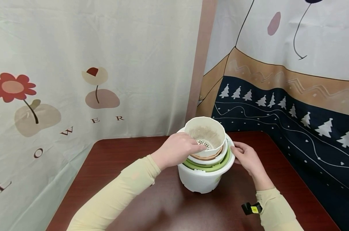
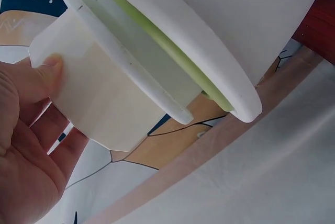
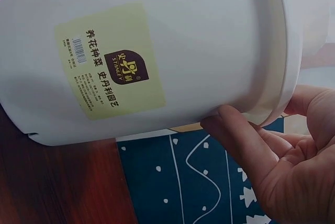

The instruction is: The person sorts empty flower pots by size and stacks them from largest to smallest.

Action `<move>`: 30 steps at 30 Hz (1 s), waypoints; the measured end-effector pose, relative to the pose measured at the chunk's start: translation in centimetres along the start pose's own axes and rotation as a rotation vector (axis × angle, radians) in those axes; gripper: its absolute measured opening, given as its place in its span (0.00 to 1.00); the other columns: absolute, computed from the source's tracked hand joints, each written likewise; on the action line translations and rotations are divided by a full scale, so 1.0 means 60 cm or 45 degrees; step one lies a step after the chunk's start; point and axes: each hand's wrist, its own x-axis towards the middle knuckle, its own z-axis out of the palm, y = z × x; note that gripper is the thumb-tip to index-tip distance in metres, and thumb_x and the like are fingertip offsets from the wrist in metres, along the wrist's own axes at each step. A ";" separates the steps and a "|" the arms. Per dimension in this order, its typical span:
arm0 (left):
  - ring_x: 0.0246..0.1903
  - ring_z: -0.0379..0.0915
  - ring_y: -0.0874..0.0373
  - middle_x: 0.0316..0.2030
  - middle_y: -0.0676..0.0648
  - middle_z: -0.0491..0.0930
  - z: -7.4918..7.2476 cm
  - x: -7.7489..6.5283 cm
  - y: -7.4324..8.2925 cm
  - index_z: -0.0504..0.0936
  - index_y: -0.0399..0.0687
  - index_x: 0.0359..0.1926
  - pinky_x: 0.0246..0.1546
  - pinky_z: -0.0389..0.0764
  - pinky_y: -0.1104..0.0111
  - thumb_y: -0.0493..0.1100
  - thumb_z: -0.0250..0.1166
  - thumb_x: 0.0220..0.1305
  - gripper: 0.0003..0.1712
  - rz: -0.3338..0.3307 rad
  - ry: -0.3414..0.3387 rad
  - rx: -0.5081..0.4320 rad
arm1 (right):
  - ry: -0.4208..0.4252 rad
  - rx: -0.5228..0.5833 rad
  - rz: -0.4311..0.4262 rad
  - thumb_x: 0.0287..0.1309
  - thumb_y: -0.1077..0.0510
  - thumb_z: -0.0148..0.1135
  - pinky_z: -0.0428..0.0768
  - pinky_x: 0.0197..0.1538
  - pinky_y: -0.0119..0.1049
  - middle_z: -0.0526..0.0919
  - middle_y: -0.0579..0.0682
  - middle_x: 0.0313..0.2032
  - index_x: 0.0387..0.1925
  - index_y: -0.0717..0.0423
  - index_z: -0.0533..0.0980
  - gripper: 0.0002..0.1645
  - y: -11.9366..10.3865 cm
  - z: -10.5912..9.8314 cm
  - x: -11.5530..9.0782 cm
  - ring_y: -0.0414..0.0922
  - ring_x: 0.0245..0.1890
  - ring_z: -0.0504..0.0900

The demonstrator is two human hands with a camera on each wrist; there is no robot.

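A stack of nested flower pots stands upright on the table. The large white flower pot (image 1: pixel 198 183) is outermost, with green rims (image 1: pixel 219 165), another white rim and a tan rim (image 1: pixel 208 158) inside it. On top sits a small white flower pot (image 1: pixel 206 124), its inside soiled and its bottom perforated. My left hand (image 1: pixel 178 149) grips this small pot's near-left rim; the left wrist view shows the thumb (image 2: pixel 49 69) against the pot's wall. At the right side, my right hand (image 1: pixel 247 157) holds the large pot by its rim, fingers against the wall below it.
The dark red wooden table (image 1: pixel 128 157) has rounded back corners. A pale curtain (image 1: pixel 145 80) with flower prints hangs behind it, and a dark blue cloth (image 1: pixel 249 112) with white trees hangs at the right. A yellow-green label (image 3: pixel 110 62) is on the large pot's side.
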 end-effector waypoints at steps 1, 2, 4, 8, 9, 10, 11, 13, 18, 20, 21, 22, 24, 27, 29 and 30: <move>0.35 0.80 0.60 0.34 0.60 0.85 0.001 -0.001 -0.001 0.86 0.62 0.49 0.41 0.78 0.69 0.31 0.66 0.58 0.23 0.007 0.011 -0.002 | 0.000 -0.001 0.002 0.74 0.53 0.52 0.83 0.48 0.43 0.73 0.71 0.60 0.70 0.72 0.60 0.33 0.000 0.000 0.000 0.54 0.50 0.82; 0.36 0.79 0.60 0.34 0.60 0.85 0.003 -0.002 -0.001 0.86 0.60 0.49 0.43 0.78 0.69 0.31 0.66 0.58 0.22 0.013 0.024 -0.007 | -0.001 -0.001 0.003 0.74 0.53 0.52 0.83 0.48 0.43 0.73 0.72 0.60 0.70 0.72 0.60 0.34 0.001 0.000 0.001 0.53 0.50 0.82; 0.38 0.79 0.59 0.36 0.58 0.85 0.005 -0.004 -0.002 0.86 0.57 0.49 0.46 0.77 0.69 0.31 0.66 0.59 0.21 0.024 0.060 -0.025 | -0.004 -0.001 0.004 0.74 0.52 0.52 0.83 0.48 0.43 0.73 0.72 0.60 0.70 0.72 0.60 0.34 0.002 -0.001 0.001 0.53 0.50 0.83; 0.45 0.78 0.59 0.42 0.55 0.85 0.006 -0.012 -0.004 0.85 0.52 0.51 0.57 0.74 0.66 0.32 0.67 0.60 0.19 0.025 0.145 -0.064 | -0.014 -0.001 0.010 0.74 0.51 0.52 0.83 0.48 0.42 0.72 0.72 0.60 0.70 0.72 0.59 0.35 0.003 -0.002 0.000 0.54 0.51 0.82; 0.47 0.78 0.59 0.43 0.54 0.85 0.006 -0.015 -0.004 0.85 0.50 0.52 0.59 0.73 0.64 0.32 0.67 0.60 0.19 0.018 0.170 -0.070 | -0.017 -0.002 0.012 0.74 0.51 0.52 0.83 0.48 0.43 0.72 0.72 0.61 0.70 0.72 0.59 0.36 0.004 -0.002 0.000 0.55 0.51 0.82; 0.48 0.78 0.59 0.44 0.53 0.85 0.006 -0.017 -0.005 0.85 0.49 0.53 0.60 0.72 0.63 0.32 0.66 0.60 0.19 0.013 0.194 -0.072 | -0.019 -0.002 0.014 0.74 0.50 0.53 0.82 0.49 0.44 0.72 0.72 0.61 0.70 0.72 0.59 0.36 0.004 -0.003 0.000 0.55 0.51 0.82; 0.49 0.78 0.60 0.45 0.52 0.85 0.007 -0.020 -0.005 0.84 0.48 0.53 0.62 0.71 0.62 0.33 0.66 0.61 0.19 0.006 0.220 -0.075 | -0.020 -0.001 0.015 0.73 0.50 0.53 0.82 0.50 0.46 0.72 0.72 0.61 0.70 0.72 0.59 0.36 0.005 -0.003 -0.001 0.55 0.52 0.82; 0.51 0.78 0.59 0.47 0.51 0.85 0.007 -0.026 -0.007 0.83 0.46 0.55 0.63 0.71 0.59 0.33 0.66 0.61 0.20 -0.012 0.267 -0.092 | -0.024 -0.003 0.012 0.73 0.50 0.53 0.81 0.51 0.47 0.72 0.72 0.61 0.70 0.72 0.59 0.37 0.006 -0.004 -0.001 0.56 0.52 0.82; 0.57 0.75 0.56 0.54 0.48 0.81 0.006 -0.048 -0.011 0.78 0.44 0.62 0.64 0.69 0.57 0.35 0.70 0.58 0.29 -0.089 0.300 -0.175 | -0.022 -0.006 -0.012 0.73 0.48 0.54 0.82 0.50 0.45 0.72 0.72 0.61 0.70 0.71 0.59 0.38 0.010 -0.006 -0.005 0.56 0.52 0.82; 0.58 0.74 0.55 0.55 0.48 0.80 0.005 -0.060 -0.013 0.76 0.44 0.64 0.65 0.67 0.56 0.36 0.72 0.56 0.32 -0.138 0.297 -0.186 | -0.012 -0.012 -0.036 0.72 0.48 0.54 0.82 0.50 0.43 0.72 0.71 0.60 0.70 0.71 0.60 0.37 0.011 -0.007 -0.008 0.56 0.52 0.82; 0.59 0.73 0.55 0.55 0.47 0.80 0.005 -0.066 -0.015 0.76 0.44 0.64 0.66 0.66 0.56 0.37 0.73 0.56 0.33 -0.165 0.298 -0.189 | -0.001 -0.019 -0.052 0.72 0.48 0.54 0.82 0.50 0.43 0.73 0.71 0.60 0.69 0.71 0.61 0.37 0.012 -0.008 -0.009 0.57 0.52 0.82; 0.59 0.73 0.54 0.55 0.47 0.80 0.006 -0.072 -0.016 0.75 0.43 0.64 0.66 0.66 0.55 0.37 0.74 0.56 0.34 -0.193 0.305 -0.188 | 0.009 -0.027 -0.071 0.72 0.48 0.55 0.82 0.50 0.43 0.73 0.71 0.60 0.69 0.71 0.61 0.37 0.012 -0.009 -0.011 0.57 0.52 0.82; 0.58 0.74 0.53 0.55 0.46 0.80 0.007 -0.085 -0.020 0.74 0.42 0.65 0.66 0.66 0.55 0.38 0.74 0.55 0.35 -0.247 0.326 -0.183 | 0.037 -0.062 -0.105 0.72 0.48 0.55 0.81 0.51 0.44 0.73 0.71 0.60 0.69 0.70 0.62 0.37 0.011 -0.011 -0.015 0.59 0.52 0.82; 0.57 0.75 0.52 0.55 0.45 0.80 0.008 -0.105 -0.024 0.74 0.42 0.66 0.66 0.66 0.55 0.39 0.75 0.55 0.36 -0.330 0.356 -0.188 | 0.081 -0.139 -0.148 0.72 0.46 0.54 0.79 0.53 0.47 0.74 0.71 0.59 0.69 0.70 0.63 0.37 0.008 -0.015 -0.021 0.59 0.51 0.82; 0.56 0.75 0.51 0.55 0.44 0.80 0.010 -0.117 -0.027 0.74 0.41 0.66 0.65 0.67 0.54 0.39 0.75 0.55 0.37 -0.378 0.368 -0.188 | 0.109 -0.195 -0.171 0.72 0.46 0.54 0.78 0.54 0.49 0.75 0.70 0.59 0.69 0.69 0.63 0.37 0.006 -0.019 -0.025 0.60 0.51 0.82; 0.56 0.75 0.51 0.55 0.44 0.80 0.011 -0.123 -0.028 0.74 0.41 0.66 0.65 0.67 0.53 0.39 0.76 0.54 0.38 -0.402 0.370 -0.192 | 0.126 -0.225 -0.186 0.72 0.46 0.54 0.77 0.55 0.50 0.75 0.69 0.59 0.69 0.68 0.64 0.36 0.005 -0.020 -0.026 0.60 0.52 0.82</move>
